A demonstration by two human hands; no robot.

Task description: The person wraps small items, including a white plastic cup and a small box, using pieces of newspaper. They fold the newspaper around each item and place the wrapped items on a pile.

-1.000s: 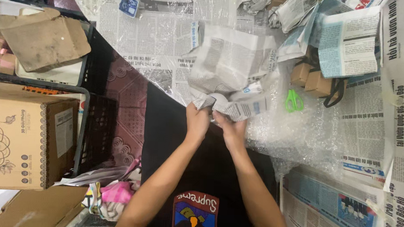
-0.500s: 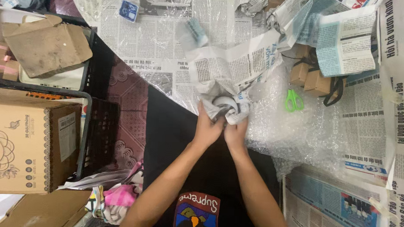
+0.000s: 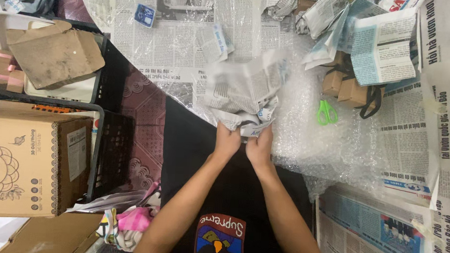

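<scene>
Now both hands sit side by side at centre: left hand [image 3: 228,140] and right hand [image 3: 259,145], knuckles touching, each clamped on the lower edge of a crumpled newspaper wad [image 3: 243,92]. Wad is blurred, rising above the fingers over the edge of a bubble wrap sheet [image 3: 329,145].

Pkgs etc.: big brown cardboard box [image 3: 31,164] at left, w/ a pale rectangular label on its side and dark round printed marks. Above it, a torn brown cardboard flap [image 3: 53,58] lying on a white tray [image 3: 66,91] in a black crate [image 3: 115,152]. Small blue square packet [image 3: 144,15] on the newspaper up top. Two small brown boxes [image 3: 343,88] near top right, partly under a folded blue-tinted paper [image 3: 382,47], w/ a black strap just beside. Green scissors [image 3: 326,112] on the bubble wrap, right of the wad, apart from the hands.

Surface: floor spread w/ newspaper sheets [image 3: 178,45] top and right; dark patterned mat [image 3: 143,118] left of the black lap area. Pink-and-white cloth [image 3: 132,220] bottom left, beside another cardboard piece [image 3: 51,235].
</scene>
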